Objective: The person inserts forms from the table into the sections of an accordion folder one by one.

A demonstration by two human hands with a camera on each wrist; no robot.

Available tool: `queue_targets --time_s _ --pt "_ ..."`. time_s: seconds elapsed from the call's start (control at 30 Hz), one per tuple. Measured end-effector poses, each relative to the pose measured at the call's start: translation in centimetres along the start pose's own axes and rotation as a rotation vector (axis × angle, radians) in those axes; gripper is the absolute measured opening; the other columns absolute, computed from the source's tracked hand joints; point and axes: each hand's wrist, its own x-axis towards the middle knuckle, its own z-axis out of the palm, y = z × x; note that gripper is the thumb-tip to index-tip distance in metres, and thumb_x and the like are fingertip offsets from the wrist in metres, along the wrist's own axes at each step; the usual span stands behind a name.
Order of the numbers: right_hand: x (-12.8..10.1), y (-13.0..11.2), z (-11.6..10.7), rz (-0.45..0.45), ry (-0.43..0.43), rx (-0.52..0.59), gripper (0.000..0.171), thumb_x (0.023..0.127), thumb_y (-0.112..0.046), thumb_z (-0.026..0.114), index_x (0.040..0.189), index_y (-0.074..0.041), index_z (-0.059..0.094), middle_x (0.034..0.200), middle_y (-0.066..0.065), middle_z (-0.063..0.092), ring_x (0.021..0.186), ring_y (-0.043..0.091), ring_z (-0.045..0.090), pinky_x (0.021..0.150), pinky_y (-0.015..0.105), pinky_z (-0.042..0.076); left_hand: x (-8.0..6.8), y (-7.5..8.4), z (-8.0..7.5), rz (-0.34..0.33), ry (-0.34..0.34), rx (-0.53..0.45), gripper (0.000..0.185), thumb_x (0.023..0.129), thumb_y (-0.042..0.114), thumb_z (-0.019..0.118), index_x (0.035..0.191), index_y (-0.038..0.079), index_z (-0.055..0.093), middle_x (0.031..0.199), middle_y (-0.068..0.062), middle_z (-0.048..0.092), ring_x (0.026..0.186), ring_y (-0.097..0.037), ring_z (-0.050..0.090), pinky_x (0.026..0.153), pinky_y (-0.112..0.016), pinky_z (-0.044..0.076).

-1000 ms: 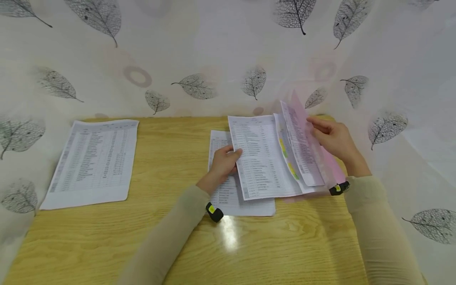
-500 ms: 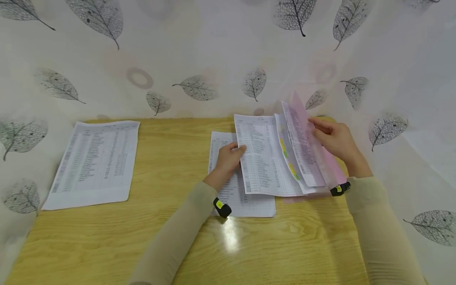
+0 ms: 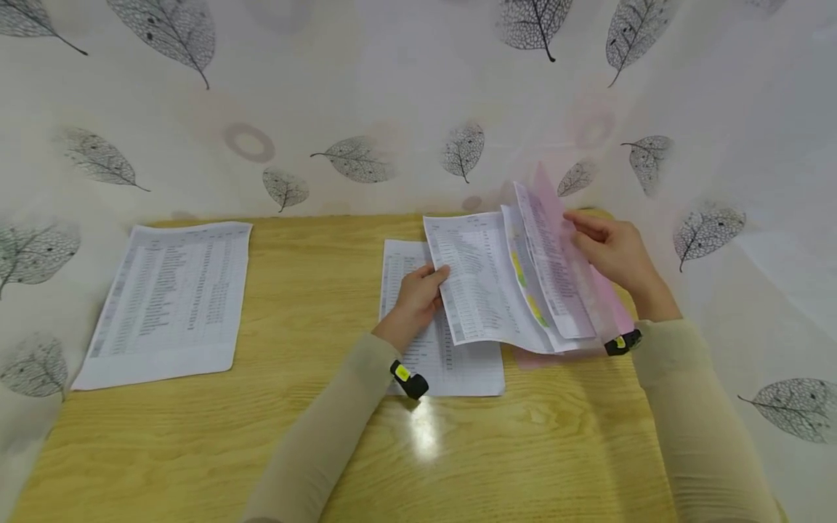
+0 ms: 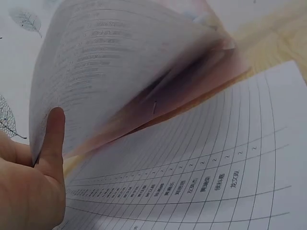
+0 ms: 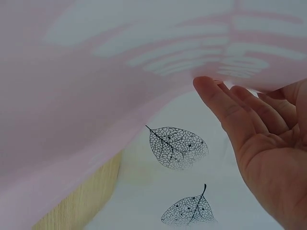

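A pink translucent folder [image 3: 604, 301] stands open at the table's right, with several printed sheets [image 3: 487, 287] fanned out of it. My left hand [image 3: 418, 294] pinches the left edge of the lifted top sheet [image 4: 124, 62], thumb [image 4: 50, 139] on its underside. My right hand [image 3: 611, 250] holds the pink cover [image 5: 96, 96] up from behind, fingers [image 5: 218, 103] fairly straight against it. A single printed sheet [image 3: 428, 356] lies flat under the left hand and shows as a ruled table [image 4: 216, 182] in the left wrist view.
A separate printed sheet [image 3: 170, 298] lies flat at the left of the wooden table [image 3: 314, 421]. A white cloth with grey leaf prints [image 3: 356, 156] hangs close around the back and both sides. A glare spot [image 3: 421, 428] shines near the table's middle front.
The top sheet's left edge has risen and shifted slightly right with the left hand. The right hand and pink cover have barely moved.
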Motion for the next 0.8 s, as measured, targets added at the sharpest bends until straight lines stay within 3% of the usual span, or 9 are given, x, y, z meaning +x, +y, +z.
queue_targets --time_s 0.1,0.17,0.33,0.47,0.63,0.8 --pt "0.0 -0.1 0.0 0.005 0.003 -0.003 0.044 0.107 -0.024 0.057 0.148 -0.011 0.062 0.151 0.016 0.059 0.1 -0.022 0.054 0.078 0.001 0.048 0.1 0.1 -0.3 0.003 0.006 -0.036 0.041 0.105 0.015 0.066 0.143 0.0 0.061 0.109 -0.01 0.075 0.083 -0.011 0.073 0.067 -0.022 0.061" --pt "0.0 -0.1 0.0 0.001 0.007 0.001 0.043 0.107 -0.023 0.057 0.147 -0.01 0.062 0.151 0.016 0.059 0.1 -0.021 0.055 0.078 0.001 0.049 0.1 0.0 -0.3 0.022 0.0 -0.009 0.038 0.105 0.015 0.066 0.141 0.001 0.063 0.102 -0.007 0.075 0.078 -0.011 0.073 0.064 -0.022 0.06" --pt "-0.1 -0.2 0.2 0.008 0.004 0.014 0.044 0.106 -0.022 0.058 0.148 -0.01 0.062 0.152 0.015 0.059 0.1 -0.021 0.056 0.078 0.001 0.049 -0.3 -0.8 0.4 0.112 -0.008 0.237 0.033 0.105 0.018 0.066 0.133 0.002 0.067 0.101 -0.012 0.077 0.068 -0.011 0.07 0.056 -0.022 0.057" --pt "-0.3 -0.3 0.2 0.016 0.002 0.015 0.044 0.106 -0.024 0.06 0.148 -0.01 0.062 0.152 0.015 0.059 0.101 -0.021 0.055 0.078 0.002 0.05 -0.6 -1.3 1.7 0.154 -0.011 0.375 0.033 0.105 0.022 0.066 0.133 0.004 0.068 0.114 -0.018 0.078 0.077 -0.016 0.074 0.059 -0.024 0.058" --pt "-0.3 -0.4 0.2 -0.004 0.008 0.019 0.044 0.105 -0.023 0.061 0.147 -0.009 0.062 0.15 0.016 0.06 0.106 -0.017 0.059 0.079 0.002 0.05 -0.4 -1.9 3.2 0.176 -0.025 0.406 0.033 0.105 0.019 0.065 0.132 0.0 0.068 0.118 -0.022 0.077 0.079 -0.02 0.074 0.058 -0.023 0.058" --pt "-0.3 -0.4 0.3 -0.003 -0.007 0.03 0.044 0.106 -0.022 0.061 0.147 -0.009 0.062 0.151 0.015 0.06 0.109 -0.017 0.059 0.081 0.001 0.05 0.1 -2.4 3.9 0.156 -0.014 0.422 0.032 0.105 0.019 0.065 0.131 0.0 0.068 0.117 -0.021 0.077 0.075 -0.019 0.072 0.055 -0.022 0.057"
